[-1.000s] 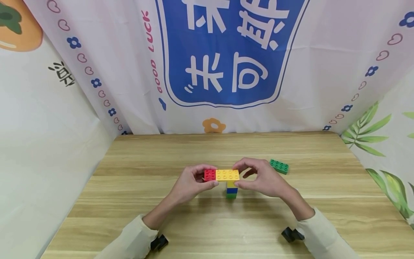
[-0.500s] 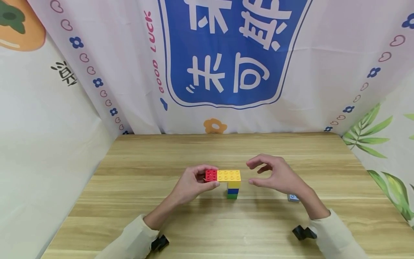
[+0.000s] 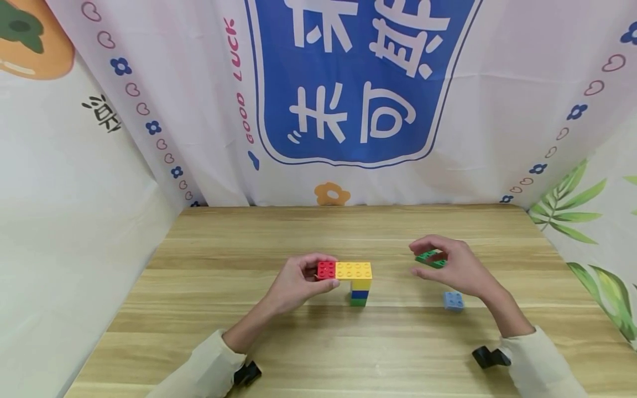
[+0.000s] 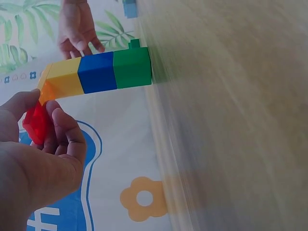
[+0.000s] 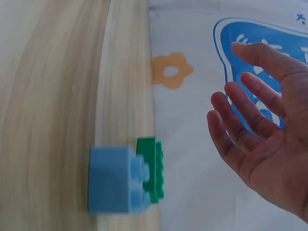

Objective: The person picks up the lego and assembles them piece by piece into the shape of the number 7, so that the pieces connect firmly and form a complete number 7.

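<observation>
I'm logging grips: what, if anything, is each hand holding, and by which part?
The left hand pinches the red brick by its near and far sides; the right hand holds nothing.

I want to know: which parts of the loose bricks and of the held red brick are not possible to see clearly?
Right wrist view: part of the loose green brick, hidden by the light blue brick, which itself looks blurred.
Head view: part of that green one, covered by the right hand.
Left wrist view: part of the red brick, covered by the left hand.
</observation>
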Motion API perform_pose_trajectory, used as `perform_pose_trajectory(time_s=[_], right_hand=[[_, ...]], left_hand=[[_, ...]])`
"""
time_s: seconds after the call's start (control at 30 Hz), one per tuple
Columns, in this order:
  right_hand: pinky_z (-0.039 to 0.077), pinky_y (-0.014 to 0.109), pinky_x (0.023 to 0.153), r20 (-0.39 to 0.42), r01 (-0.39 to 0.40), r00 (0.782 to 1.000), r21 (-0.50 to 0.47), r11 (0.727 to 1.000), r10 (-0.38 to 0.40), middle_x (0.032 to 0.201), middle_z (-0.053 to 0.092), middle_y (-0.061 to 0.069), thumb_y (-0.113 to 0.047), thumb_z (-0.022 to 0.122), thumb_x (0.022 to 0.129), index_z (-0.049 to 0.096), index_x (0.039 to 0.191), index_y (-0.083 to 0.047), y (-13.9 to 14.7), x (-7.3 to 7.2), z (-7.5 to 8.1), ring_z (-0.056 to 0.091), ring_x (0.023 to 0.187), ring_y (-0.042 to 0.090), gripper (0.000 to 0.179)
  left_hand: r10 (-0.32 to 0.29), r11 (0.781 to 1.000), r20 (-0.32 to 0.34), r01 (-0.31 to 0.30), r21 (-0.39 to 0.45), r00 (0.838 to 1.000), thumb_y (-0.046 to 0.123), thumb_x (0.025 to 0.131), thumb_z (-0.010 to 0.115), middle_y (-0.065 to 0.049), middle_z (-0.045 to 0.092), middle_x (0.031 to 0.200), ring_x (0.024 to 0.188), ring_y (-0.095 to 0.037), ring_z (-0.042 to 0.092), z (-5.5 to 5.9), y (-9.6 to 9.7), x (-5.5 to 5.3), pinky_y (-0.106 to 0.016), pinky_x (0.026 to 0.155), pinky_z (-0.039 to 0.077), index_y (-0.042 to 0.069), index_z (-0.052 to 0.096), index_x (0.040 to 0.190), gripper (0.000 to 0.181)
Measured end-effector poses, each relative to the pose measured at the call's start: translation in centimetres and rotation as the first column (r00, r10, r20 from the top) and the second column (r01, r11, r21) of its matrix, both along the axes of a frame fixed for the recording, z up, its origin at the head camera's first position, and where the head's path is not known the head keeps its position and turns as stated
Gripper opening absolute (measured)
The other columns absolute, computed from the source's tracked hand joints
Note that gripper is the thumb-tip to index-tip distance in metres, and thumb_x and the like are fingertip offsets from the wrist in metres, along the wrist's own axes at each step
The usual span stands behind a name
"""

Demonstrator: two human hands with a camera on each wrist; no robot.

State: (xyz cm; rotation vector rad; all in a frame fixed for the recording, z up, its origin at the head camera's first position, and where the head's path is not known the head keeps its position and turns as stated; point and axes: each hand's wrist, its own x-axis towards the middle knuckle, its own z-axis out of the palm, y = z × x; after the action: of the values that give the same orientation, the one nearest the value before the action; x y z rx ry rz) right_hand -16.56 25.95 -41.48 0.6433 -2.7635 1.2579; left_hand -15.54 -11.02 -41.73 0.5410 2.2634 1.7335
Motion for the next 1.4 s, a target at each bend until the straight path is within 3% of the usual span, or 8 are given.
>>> perform_pose_trajectory(time_s=[0.23, 0.6, 0.9, 1.17, 1.4], right_hand=[[0.065, 0.041, 0.091, 0.015, 0.041, 0.999, 0.036, 0.998, -0.042, 0.123, 0.077, 0.013, -0.021, 0.089, 0.091, 0.073, 0.128, -0.007, 1.9, -0.5, -0.9, 0.072, 0.112, 0.031, 0.043], [0.059, 0.054, 0.102, 0.046, 0.086, 0.995, 0.100, 0.991, -0.090, 0.139, 0.070, 0.022, -0.023, 0.086, 0.094, 0.066, 0.139, 0.000, 3.8, -1.4, -1.6, 0.065, 0.129, 0.044, 0.054], [0.058, 0.053, 0.104, 0.131, 0.093, 0.985, 0.140, 0.986, -0.112, 0.144, 0.066, 0.027, -0.022, 0.083, 0.096, 0.062, 0.144, 0.003, 5.1, -2.0, -2.6, 0.063, 0.133, 0.046, 0.058], [0.059, 0.053, 0.103, 0.164, 0.074, 0.981, 0.168, 0.983, -0.102, 0.142, 0.066, 0.029, -0.022, 0.082, 0.097, 0.061, 0.144, 0.004, 5.8, -2.5, -3.3, 0.066, 0.128, 0.045, 0.059], [0.062, 0.046, 0.098, 0.176, 0.053, 0.980, 0.188, 0.981, -0.087, 0.136, 0.070, 0.025, -0.018, 0.084, 0.095, 0.063, 0.142, 0.003, 5.8, -2.8, -3.6, 0.069, 0.119, 0.036, 0.056]], left_hand=[[0.000, 1.000, 0.011, 0.000, -0.002, 1.000, 0.013, 0.093, 0.084, -0.015, 0.077, 0.116, 0.090, -0.015, 0.072, -0.1, 0.0, -0.1, -0.021, 0.077, 0.062, 0.006, 0.074, 0.129, 0.039], [0.007, 1.000, 0.023, -0.007, -0.010, 1.000, 0.012, 0.092, 0.084, -0.014, 0.077, 0.115, 0.090, -0.015, 0.073, 0.0, -0.3, -0.1, -0.021, 0.075, 0.062, 0.006, 0.074, 0.129, 0.039], [0.009, 1.000, 0.026, -0.009, -0.012, 1.000, 0.013, 0.092, 0.085, -0.014, 0.077, 0.116, 0.090, -0.015, 0.073, 0.0, -0.3, -0.1, -0.021, 0.076, 0.062, 0.006, 0.074, 0.129, 0.039], [0.019, 1.000, 0.033, -0.019, -0.019, 0.999, 0.013, 0.092, 0.085, -0.013, 0.077, 0.116, 0.091, -0.016, 0.073, 0.1, -0.1, 0.0, -0.022, 0.077, 0.062, 0.007, 0.074, 0.129, 0.039], [0.025, 0.999, 0.037, -0.024, -0.022, 0.999, 0.014, 0.092, 0.086, -0.013, 0.077, 0.116, 0.091, -0.016, 0.072, 0.1, -0.1, -0.1, -0.021, 0.077, 0.062, 0.007, 0.074, 0.129, 0.039]])
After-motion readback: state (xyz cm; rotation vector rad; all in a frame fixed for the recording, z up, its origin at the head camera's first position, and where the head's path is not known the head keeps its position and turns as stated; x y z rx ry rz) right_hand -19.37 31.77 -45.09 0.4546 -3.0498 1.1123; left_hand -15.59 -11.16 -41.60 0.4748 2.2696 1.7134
